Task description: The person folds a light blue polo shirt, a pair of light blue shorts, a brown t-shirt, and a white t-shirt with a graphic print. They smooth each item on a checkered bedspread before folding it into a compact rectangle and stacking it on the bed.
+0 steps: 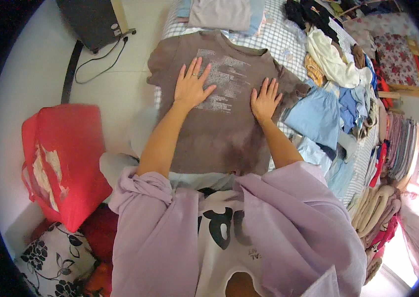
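Note:
A brown short-sleeved T-shirt (209, 133) with pale printed lines on its chest lies spread out on the bed in front of me, collar away from me. Flat on the left part of its chest rests my left hand (192, 89), fingers stretched out. My right hand (266, 101) presses on the shirt's right side near the sleeve, its fingers also straight and slightly apart. Neither hand grips the cloth. Beyond the collar sits a stack of folded clothes (219, 14), a greyish piece on top. Light blue shorts (316, 116) lie beside the right sleeve.
A checked bedsheet (288, 49) lies under the clothes. To the right are a loose cream garment (333, 59) and folded piles (400, 143). On the left stand a red fabric bag (78, 158), a patterned cushion (58, 260) and a dark appliance (93, 22) with its cord on the floor.

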The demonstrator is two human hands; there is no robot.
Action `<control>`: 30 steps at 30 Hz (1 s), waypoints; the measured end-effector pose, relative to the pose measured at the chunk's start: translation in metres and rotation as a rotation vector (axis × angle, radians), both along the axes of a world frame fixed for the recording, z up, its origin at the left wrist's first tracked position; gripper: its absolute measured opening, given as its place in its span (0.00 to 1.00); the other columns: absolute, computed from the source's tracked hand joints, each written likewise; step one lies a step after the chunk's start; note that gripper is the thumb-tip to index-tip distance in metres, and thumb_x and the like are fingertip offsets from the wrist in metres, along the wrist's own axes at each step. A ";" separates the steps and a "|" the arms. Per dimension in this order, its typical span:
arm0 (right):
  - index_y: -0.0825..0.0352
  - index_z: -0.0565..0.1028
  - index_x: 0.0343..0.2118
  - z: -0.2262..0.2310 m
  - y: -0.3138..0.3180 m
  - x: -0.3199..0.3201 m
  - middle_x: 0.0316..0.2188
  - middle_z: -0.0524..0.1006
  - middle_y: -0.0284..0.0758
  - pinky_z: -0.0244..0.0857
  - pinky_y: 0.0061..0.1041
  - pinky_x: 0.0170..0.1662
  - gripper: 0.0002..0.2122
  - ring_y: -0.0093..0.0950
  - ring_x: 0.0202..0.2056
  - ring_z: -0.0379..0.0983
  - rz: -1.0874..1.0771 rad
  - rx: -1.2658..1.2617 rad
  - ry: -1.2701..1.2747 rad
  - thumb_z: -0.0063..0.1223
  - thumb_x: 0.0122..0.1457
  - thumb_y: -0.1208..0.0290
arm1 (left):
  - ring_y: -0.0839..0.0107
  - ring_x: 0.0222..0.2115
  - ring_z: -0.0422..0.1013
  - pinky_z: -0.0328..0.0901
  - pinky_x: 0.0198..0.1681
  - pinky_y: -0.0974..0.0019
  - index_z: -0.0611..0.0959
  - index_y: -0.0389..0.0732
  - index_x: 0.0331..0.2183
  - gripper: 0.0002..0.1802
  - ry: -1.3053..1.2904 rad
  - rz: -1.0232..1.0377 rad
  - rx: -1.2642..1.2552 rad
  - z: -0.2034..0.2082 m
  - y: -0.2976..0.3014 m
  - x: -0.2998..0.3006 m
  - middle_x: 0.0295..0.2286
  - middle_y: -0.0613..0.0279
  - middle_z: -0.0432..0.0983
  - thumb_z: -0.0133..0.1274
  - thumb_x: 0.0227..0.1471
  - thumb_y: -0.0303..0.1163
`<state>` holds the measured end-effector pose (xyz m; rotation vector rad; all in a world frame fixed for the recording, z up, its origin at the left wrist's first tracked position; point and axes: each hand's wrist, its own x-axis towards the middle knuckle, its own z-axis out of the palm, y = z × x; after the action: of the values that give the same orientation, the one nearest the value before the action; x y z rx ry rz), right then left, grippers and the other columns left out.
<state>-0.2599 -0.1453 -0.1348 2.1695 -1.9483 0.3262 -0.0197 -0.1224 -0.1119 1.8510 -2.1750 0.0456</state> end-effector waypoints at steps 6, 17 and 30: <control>0.64 0.54 0.48 0.005 0.048 -0.021 0.50 0.49 0.43 0.38 0.41 0.50 0.24 0.37 0.52 0.43 0.119 0.084 -0.058 0.35 0.49 0.58 | 0.64 0.52 0.36 0.36 0.51 0.53 0.53 0.47 0.49 0.40 -0.049 -0.126 0.180 0.015 0.048 0.021 0.51 0.55 0.39 0.37 0.38 0.60; 0.69 0.52 0.47 0.023 0.120 -0.021 0.50 0.47 0.47 0.38 0.41 0.50 0.26 0.38 0.52 0.40 0.183 0.242 -0.042 0.41 0.45 0.63 | 0.58 0.52 0.31 0.32 0.49 0.47 0.54 0.52 0.49 0.46 -0.115 -0.529 0.620 0.048 0.106 -0.008 0.51 0.55 0.37 0.34 0.30 0.69; 0.67 0.70 0.20 0.030 0.030 -0.068 0.20 0.72 0.39 0.64 0.32 0.28 0.07 0.35 0.26 0.70 -0.067 0.310 0.207 0.42 0.44 0.69 | 0.63 0.52 0.35 0.31 0.51 0.50 0.57 0.46 0.48 0.42 0.033 -0.570 0.716 0.057 0.126 -0.053 0.51 0.57 0.41 0.30 0.37 0.65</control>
<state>-0.3279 -0.1157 -0.1047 2.2023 -2.0567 -0.2181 -0.0729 0.0031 -0.0550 1.3810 -2.8304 -0.9770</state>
